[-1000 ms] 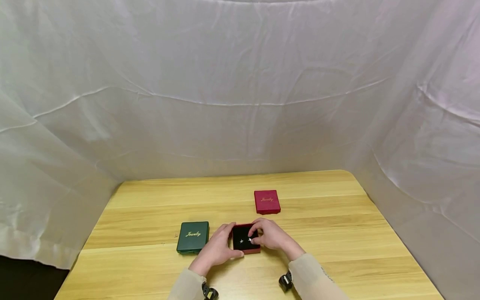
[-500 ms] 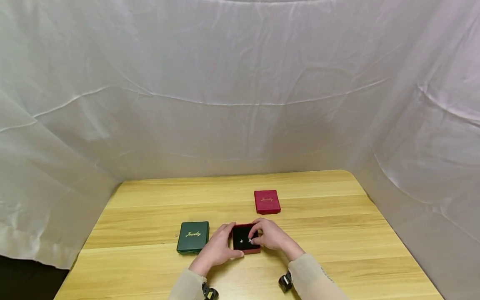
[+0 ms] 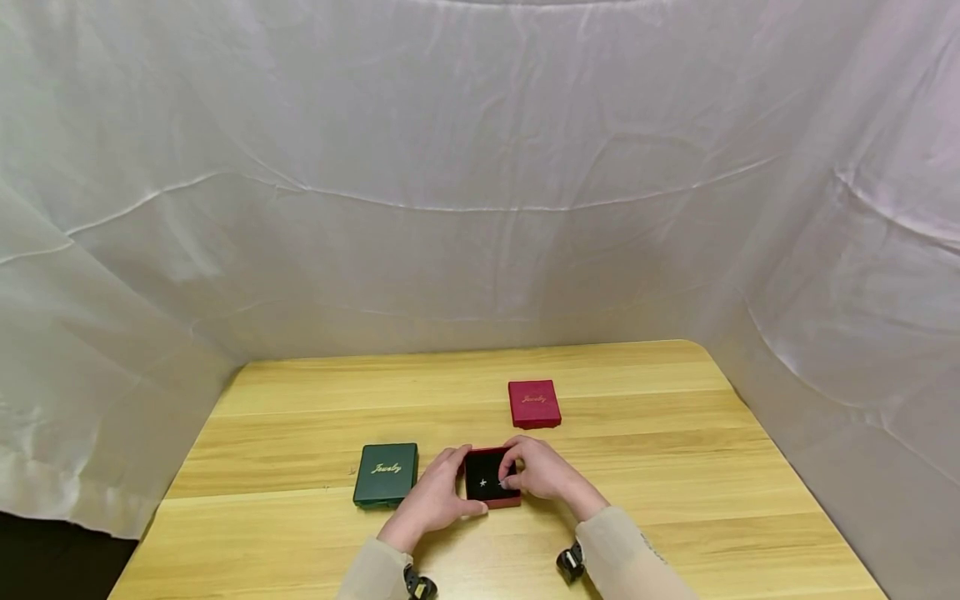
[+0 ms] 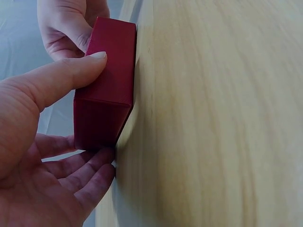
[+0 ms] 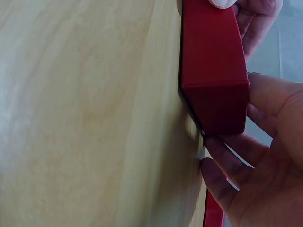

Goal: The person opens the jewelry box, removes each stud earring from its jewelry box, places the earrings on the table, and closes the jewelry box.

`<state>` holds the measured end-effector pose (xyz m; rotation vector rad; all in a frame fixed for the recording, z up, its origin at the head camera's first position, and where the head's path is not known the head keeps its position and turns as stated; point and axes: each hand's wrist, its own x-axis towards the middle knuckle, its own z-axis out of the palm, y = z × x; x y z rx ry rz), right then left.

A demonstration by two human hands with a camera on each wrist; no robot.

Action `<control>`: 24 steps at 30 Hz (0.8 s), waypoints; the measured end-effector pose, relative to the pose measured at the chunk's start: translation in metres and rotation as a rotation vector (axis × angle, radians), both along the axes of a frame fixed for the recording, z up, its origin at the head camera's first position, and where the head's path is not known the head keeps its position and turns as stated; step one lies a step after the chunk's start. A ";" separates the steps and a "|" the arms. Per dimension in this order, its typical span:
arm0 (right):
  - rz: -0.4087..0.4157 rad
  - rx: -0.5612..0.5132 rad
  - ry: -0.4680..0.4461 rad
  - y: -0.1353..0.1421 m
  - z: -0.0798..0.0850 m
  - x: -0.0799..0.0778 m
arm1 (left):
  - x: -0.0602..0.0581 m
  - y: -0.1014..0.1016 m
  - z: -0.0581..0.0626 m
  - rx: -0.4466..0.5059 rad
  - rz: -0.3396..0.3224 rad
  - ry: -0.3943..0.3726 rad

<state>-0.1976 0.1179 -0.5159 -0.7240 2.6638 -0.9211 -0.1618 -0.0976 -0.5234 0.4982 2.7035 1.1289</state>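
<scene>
A red jewelry box base [image 3: 502, 502], lined with black padding, lies with its padded side up on the table. My left hand [image 3: 431, 500] grips it, thumb on the near wall and fingers at the left side, as the left wrist view also shows. A small silver star-shaped earring [image 3: 483, 483] sits on the left of the padding. At the right, my right hand [image 3: 543, 471] reaches in over the wall, thumb and index finger pinching a second star-shaped earring [image 3: 500, 483], mostly hidden by the fingertips. In the right wrist view, its other fingers rest by the box's far wall.
Left of the box, close to my left hand, lies a green jewelry box [image 3: 386, 475] with gold lettering. Farther back is a red lid [image 3: 534, 403] marked the same way. Pale cloth [image 3: 480, 250] hangs behind and at both sides of the wooden table [image 3: 675, 442].
The right fingertips have shifted slightly over the right-hand earring, so less of it shows now. The left hand, the box base and the other boxes stay where they were.
</scene>
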 end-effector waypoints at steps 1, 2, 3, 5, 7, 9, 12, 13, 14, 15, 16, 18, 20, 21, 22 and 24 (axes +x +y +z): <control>0.002 0.001 -0.001 0.000 0.000 0.000 | 0.000 0.000 0.000 0.000 0.000 -0.002; 0.004 0.001 -0.001 0.000 0.001 0.000 | 0.000 0.000 0.000 0.000 -0.001 -0.004; 0.005 0.000 -0.002 0.000 0.001 0.000 | 0.000 0.000 0.001 0.000 -0.001 -0.006; 0.005 -0.007 -0.008 0.001 0.003 0.001 | 0.001 0.000 0.001 0.000 -0.002 -0.010; 0.002 -0.018 -0.023 0.002 0.004 0.001 | 0.001 0.000 0.001 -0.001 0.000 -0.013; -0.005 -0.035 -0.040 0.004 0.005 0.001 | 0.001 0.000 0.002 -0.001 0.002 -0.013; -0.018 -0.074 -0.060 0.009 0.007 0.000 | 0.001 0.000 0.001 -0.002 0.005 -0.008; -0.021 -0.090 -0.062 0.012 0.007 0.000 | 0.001 0.000 0.001 -0.004 0.006 -0.006; -0.029 -0.109 -0.064 0.014 0.008 -0.001 | 0.001 0.000 0.001 -0.005 0.005 -0.002; -0.039 -0.125 -0.063 0.017 0.008 -0.001 | 0.001 0.000 0.001 -0.006 0.005 0.000; -0.052 -0.144 -0.060 0.020 0.009 -0.002 | 0.001 0.000 0.000 -0.006 0.004 0.002; -0.079 -0.171 -0.048 0.026 0.009 -0.003 | 0.000 0.000 0.000 -0.009 0.004 0.003; -0.114 -0.184 -0.036 0.033 0.011 -0.004 | 0.000 0.000 0.000 -0.011 0.004 0.001; -0.130 -0.184 -0.030 0.037 0.011 -0.004 | 0.000 0.000 0.000 -0.012 0.005 -0.003; -0.143 -0.182 -0.022 0.040 0.011 -0.004 | 0.000 0.000 0.000 -0.015 0.005 -0.006; -0.172 -0.168 -0.010 0.047 0.012 -0.005 | 0.000 0.000 0.000 -0.018 0.008 -0.014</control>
